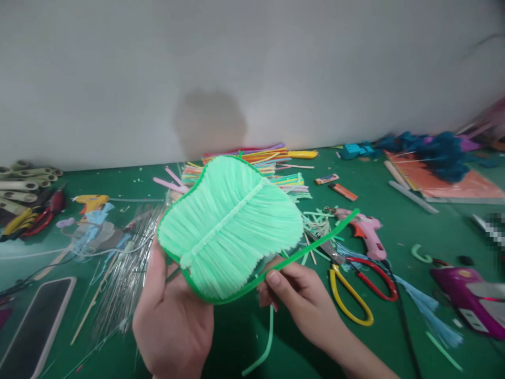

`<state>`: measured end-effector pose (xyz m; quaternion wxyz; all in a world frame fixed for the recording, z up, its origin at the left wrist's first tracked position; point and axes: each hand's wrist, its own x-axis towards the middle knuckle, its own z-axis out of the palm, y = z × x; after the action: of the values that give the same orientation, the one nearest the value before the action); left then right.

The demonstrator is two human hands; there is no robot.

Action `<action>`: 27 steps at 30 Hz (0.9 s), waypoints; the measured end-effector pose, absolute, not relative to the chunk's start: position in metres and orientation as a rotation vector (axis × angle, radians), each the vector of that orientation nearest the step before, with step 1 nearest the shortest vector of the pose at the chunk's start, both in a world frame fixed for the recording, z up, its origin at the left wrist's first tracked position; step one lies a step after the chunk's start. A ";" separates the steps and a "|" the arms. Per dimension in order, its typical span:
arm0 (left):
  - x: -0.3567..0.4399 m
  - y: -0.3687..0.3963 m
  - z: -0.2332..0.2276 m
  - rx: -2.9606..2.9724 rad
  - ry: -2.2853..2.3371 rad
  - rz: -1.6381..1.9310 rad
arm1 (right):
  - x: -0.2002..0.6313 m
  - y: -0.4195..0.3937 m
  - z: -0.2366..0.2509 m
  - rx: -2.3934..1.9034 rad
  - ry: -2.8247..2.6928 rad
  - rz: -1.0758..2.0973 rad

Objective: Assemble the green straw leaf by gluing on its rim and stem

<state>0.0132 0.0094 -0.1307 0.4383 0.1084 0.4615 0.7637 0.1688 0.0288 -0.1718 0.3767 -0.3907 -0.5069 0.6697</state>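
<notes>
A mint-green leaf [232, 226] made of fuzzy pipe cleaners, with a raised midrib, is held up above the table. My left hand [173, 321] supports it from below and behind, its thumb at the leaf's left edge; the other fingers are hidden. A darker green pipe cleaner [315, 245] borders much of the leaf, and its loose end sticks out to the upper right. My right hand [300, 295] pinches this strip between thumb and fingers, near the leaf's lower right edge. Below that hand hangs a pale green strip [270, 337].
Scissors [351, 279] with red and yellow handles and a pink glue gun [366, 231] lie to the right. Behind the leaf are bundled coloured pipe cleaners [252, 155]. Wires [130, 273], a yellow glue gun [91, 202] and a phone [39, 326] lie left.
</notes>
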 end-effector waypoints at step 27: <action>0.015 0.011 -0.128 0.273 1.046 1.863 | 0.162 0.036 -0.167 -0.968 -1.166 1.727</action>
<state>0.0151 0.0108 -0.1280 0.4741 0.1116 0.4278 0.7614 0.1624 0.0361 -0.1671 0.4094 -0.3844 -0.4629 0.6858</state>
